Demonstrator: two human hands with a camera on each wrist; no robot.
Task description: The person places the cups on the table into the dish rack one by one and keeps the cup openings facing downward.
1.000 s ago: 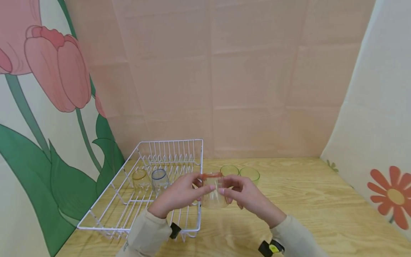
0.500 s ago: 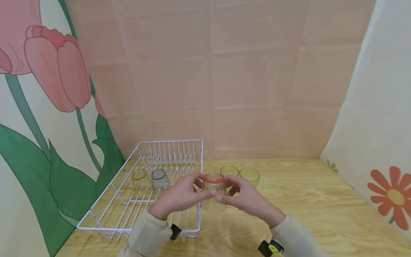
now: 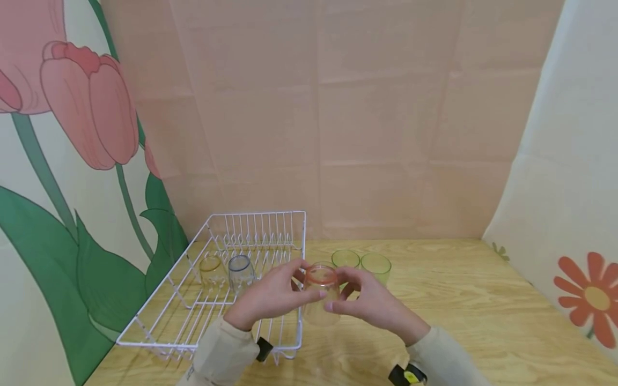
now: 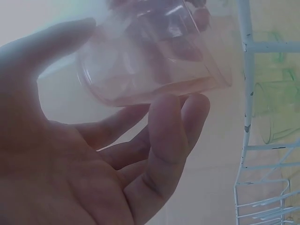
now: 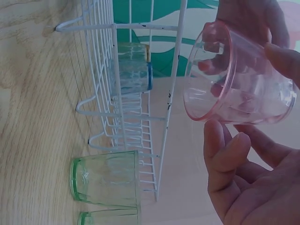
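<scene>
A clear drinking glass with a pinkish-red tint (image 3: 322, 277) is held upside down between both hands, just right of the rack's edge. My left hand (image 3: 270, 292) grips its left side, thumb across the front. From the other side my right hand (image 3: 374, 300) holds it, thumb also at the front. In the right wrist view the glass (image 5: 243, 84) has its wide mouth facing down, apart from the table. The left wrist view shows fingertips (image 4: 166, 117) beneath the tinted glass (image 4: 136, 70) and the thumb opposite.
A white wire dish rack (image 3: 301, 305) stands at left, holding an amber-ringed glass (image 3: 211, 273) and a blue-ringed glass (image 3: 241, 273), both upside down. Behind the right hand, two green glasses (image 3: 345, 259) stand upright on the wood-grain table (image 3: 458, 300).
The pink-tinted glass has tilted, its base now facing more toward the head camera, and sits slightly lower. Both hands keep their hold in nearly the same place.
</scene>
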